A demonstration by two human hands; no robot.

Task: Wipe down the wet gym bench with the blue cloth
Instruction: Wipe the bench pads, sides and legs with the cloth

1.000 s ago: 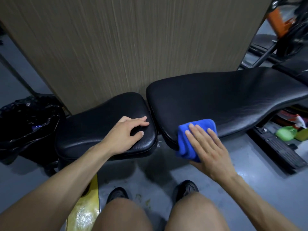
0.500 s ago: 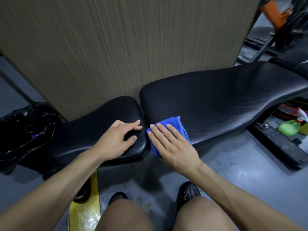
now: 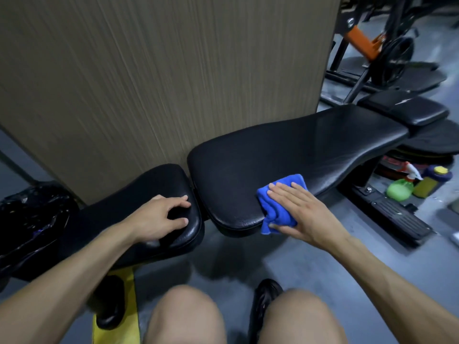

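The black padded gym bench has a long back pad (image 3: 298, 155) on the right and a smaller seat pad (image 3: 139, 194) on the left, with a narrow gap between them. A folded blue cloth (image 3: 278, 192) lies over the near edge of the back pad. My right hand (image 3: 303, 214) presses flat on the cloth, fingers spread, thumb curled under its lower fold. My left hand (image 3: 159, 217) rests on the seat pad near its right end, fingers bent and holding nothing.
A wood-grain panel (image 3: 161, 78) stands right behind the bench. A black plastic bag (image 3: 29, 219) sits at the left. Spray bottles (image 3: 412, 182) stand on the floor under the bench's right end. More gym equipment (image 3: 387, 58) fills the back right. My knees and black shoes are below.
My right hand has slid the cloth to the right along the back pad's near edge, away from the gap. My left hand stays on the seat pad. The view has shifted.
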